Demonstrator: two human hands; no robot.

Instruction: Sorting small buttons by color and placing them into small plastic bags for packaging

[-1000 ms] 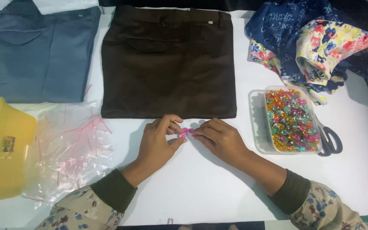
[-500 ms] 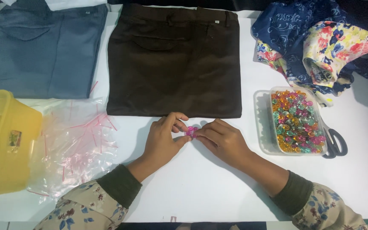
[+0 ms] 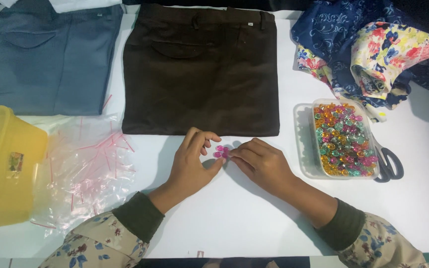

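Pinching pink beads [image 3: 220, 151] between them, both hands [image 3: 224, 161] work beside a clear tub [image 3: 304, 144] of mixed beads.

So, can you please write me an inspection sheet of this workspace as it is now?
Surface: white table, bare in front.
Job's things: small pink beads on the table between both hands' fingertips; clear tray of mixed beads to the right.
Clutter: brown trousers, blue trousers, floral fabrics, scissors, yellow container, clear plastic bags.
Hands: left hand and right hand pinch at the beads.
Cables: nothing seen.
Surroundings: nothing seen.
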